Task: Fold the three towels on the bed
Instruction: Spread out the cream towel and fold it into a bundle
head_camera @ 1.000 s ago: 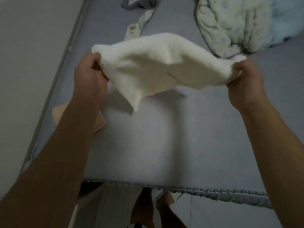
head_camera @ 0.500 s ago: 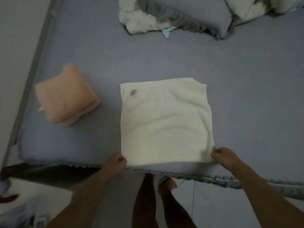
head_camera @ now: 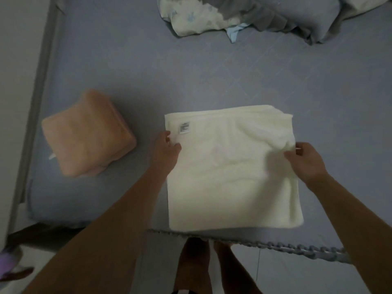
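Note:
A cream white towel [head_camera: 229, 177] lies flat as a rough square on the blue-grey bed sheet [head_camera: 191, 77], close to the near edge, with a small label near its far left corner. My left hand [head_camera: 167, 149] pinches the towel's left edge just below the label. On the opposite side, my right hand [head_camera: 305, 160] pinches the right edge, where the cloth is lifted and bunched a little. A folded peach towel [head_camera: 87, 134] sits on the sheet to the left, apart from the white one. No third towel shows.
A crumpled pale duvet [head_camera: 191, 15] and a blue-grey pillow [head_camera: 286, 15] lie at the far side of the bed. The bed's left edge runs along a wall [head_camera: 17, 81]. The frilled sheet hem [head_camera: 297, 249] marks the near edge, with my legs below it.
The white towel went from held in the air to spread flat on the bed. Both hands then moved from its near corners up to the middle of its left and right edges.

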The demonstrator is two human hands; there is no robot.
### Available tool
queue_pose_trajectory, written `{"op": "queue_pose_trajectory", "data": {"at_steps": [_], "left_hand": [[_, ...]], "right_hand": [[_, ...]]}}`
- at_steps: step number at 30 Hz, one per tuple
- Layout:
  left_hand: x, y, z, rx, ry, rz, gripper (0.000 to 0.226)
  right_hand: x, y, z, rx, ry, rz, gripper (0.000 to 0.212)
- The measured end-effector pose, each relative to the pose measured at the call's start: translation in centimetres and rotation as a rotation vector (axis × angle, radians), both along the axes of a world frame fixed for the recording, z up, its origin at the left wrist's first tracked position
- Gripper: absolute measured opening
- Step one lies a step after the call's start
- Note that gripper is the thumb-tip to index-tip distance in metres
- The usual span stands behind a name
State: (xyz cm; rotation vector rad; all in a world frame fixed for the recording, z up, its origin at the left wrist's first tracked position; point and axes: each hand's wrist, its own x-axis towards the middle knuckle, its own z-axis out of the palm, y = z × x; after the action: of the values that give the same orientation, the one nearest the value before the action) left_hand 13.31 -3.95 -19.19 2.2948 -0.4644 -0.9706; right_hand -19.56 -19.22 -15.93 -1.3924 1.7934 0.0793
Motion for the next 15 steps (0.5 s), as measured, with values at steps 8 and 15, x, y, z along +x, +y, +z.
{"op": "queue_pose_trajectory", "data": {"at_steps": [8,15], "left_hand": [[4.9,-4.1,-1.6,0.057,-0.191,-0.318,0.016],[6.3,-4.4,-0.8,0.024,-0.209,-0.097,0.015]], "right_hand": [[5.4,-6.3,-0.1,-0.148,-0.071,-0.171,0.031],[5.9,-6.3,-1.3,-0.183,-0.014,-0.104,0.013]]}}
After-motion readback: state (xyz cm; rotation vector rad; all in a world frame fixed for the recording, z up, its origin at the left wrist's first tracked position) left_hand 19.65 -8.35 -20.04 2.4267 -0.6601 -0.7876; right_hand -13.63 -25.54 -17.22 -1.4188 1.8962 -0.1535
